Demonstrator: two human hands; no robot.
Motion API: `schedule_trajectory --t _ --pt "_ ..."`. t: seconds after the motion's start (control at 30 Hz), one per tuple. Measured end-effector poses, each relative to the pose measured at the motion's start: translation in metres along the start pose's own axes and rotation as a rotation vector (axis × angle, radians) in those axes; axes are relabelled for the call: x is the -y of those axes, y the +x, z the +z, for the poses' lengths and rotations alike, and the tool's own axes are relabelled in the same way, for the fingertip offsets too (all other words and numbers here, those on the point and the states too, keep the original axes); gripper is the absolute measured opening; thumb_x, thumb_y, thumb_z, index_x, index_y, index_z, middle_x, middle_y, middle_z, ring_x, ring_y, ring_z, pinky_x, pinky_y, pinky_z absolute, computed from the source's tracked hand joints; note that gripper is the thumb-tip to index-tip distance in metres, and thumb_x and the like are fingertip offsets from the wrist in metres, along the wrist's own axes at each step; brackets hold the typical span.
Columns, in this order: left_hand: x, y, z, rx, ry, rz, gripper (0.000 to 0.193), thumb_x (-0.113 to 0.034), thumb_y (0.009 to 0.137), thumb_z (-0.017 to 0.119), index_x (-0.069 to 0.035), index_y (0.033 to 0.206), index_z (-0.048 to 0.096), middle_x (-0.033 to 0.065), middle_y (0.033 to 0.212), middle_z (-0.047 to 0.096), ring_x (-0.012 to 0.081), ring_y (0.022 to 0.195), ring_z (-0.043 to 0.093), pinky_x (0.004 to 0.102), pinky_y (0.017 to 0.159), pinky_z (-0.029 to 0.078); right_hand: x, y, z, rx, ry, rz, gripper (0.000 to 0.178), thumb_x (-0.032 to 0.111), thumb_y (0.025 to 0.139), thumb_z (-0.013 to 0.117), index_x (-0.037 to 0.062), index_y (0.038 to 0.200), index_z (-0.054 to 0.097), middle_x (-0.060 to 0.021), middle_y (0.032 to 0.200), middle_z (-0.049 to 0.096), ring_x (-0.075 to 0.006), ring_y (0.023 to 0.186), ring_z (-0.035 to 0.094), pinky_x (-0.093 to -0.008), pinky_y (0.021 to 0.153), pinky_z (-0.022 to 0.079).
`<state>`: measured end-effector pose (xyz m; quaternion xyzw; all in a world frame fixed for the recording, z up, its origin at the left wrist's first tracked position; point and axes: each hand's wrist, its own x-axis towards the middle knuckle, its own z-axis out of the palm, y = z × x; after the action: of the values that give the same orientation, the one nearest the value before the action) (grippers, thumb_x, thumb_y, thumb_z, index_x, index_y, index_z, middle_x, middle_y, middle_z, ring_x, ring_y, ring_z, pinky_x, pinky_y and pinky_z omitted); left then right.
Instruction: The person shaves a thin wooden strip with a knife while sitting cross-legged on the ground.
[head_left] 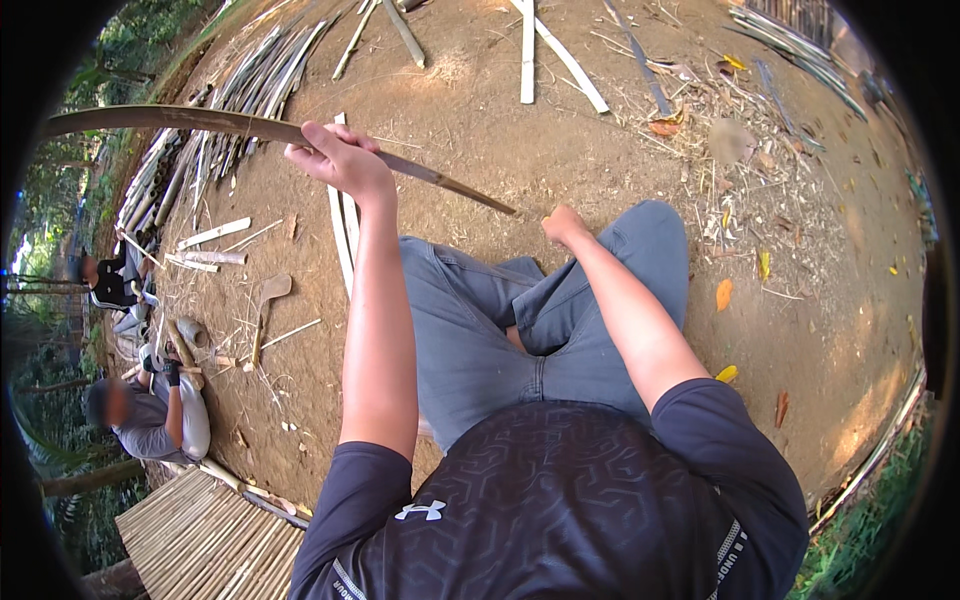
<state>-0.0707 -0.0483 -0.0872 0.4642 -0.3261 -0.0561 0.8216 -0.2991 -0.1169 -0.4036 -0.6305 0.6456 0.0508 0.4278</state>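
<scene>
one long bamboo strip (pixel 250 126) runs above your knees (pixel 640 240); left hand (pixel 340 160) grip is clamped on it. right hand (pixel 565 226) sits near its tip, grip state unclear. keep the strip steady.

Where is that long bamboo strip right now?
In the head view, the long bamboo strip runs across the upper left, gripped by the left hand, its tip near the right hand above the knees.
</scene>
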Motion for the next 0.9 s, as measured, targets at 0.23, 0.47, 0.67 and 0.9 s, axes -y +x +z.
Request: schedule_trajectory --t 0.23,0.47,0.67,0.9 --pt "0.001 -0.002 -0.020 0.020 -0.037 -0.029 0.036 -0.046 0.105 0.043 -0.013 0.097 0.029 0.0002 0.061 0.039 0.0095 0.044 0.036 0.0273 0.037 0.032 0.004 -0.008 0.010 -0.139 -0.200 -0.218 0.037 0.036 0.093 0.064 0.0008 0.105 0.069 -0.0226 0.107 0.071 -0.0360 0.102 0.069 -0.0463 0.089 0.053" --pt "-0.003 -0.008 -0.013 0.017 -0.053 -0.057 0.041 -0.050 0.102 0.045 -0.014 0.095 0.027 0.0000 0.060 0.037 0.0093 0.045 0.032 0.0276 0.038 0.029 -0.007 0.010 -0.001 -0.365 0.330 0.255 0.041 0.034 0.094 0.063 -0.0036 0.110 0.063 -0.0239 0.112 0.069 -0.0391 0.107 0.067 -0.0503 0.087 0.052" --pt "-0.004 -0.010 -0.017 0.014 -0.022 -0.081 0.045 -0.056 0.099 0.046 -0.014 0.094 0.029 -0.0011 0.060 0.036 0.0083 0.045 0.031 0.0277 0.038 0.027 0.020 -0.012 -0.006 -0.339 0.069 -0.088 0.032 0.039 0.099 0.056 0.0112 0.111 0.067 -0.0179 0.109 0.071 -0.0380 0.106 0.066 -0.0494 0.090 0.051" --pt "-0.001 -0.010 -0.030 0.001 0.011 -0.100 0.047 -0.061 0.098 0.042 -0.016 0.094 0.033 -0.0025 0.061 0.036 0.0064 0.045 0.030 0.0258 0.038 0.027 0.036 0.021 -0.013 -0.081 -0.373 -0.389 0.032 0.044 0.097 0.059 0.0165 0.105 0.074 -0.0133 0.111 0.072 -0.0325 0.108 0.067 -0.0472 0.091 0.052"
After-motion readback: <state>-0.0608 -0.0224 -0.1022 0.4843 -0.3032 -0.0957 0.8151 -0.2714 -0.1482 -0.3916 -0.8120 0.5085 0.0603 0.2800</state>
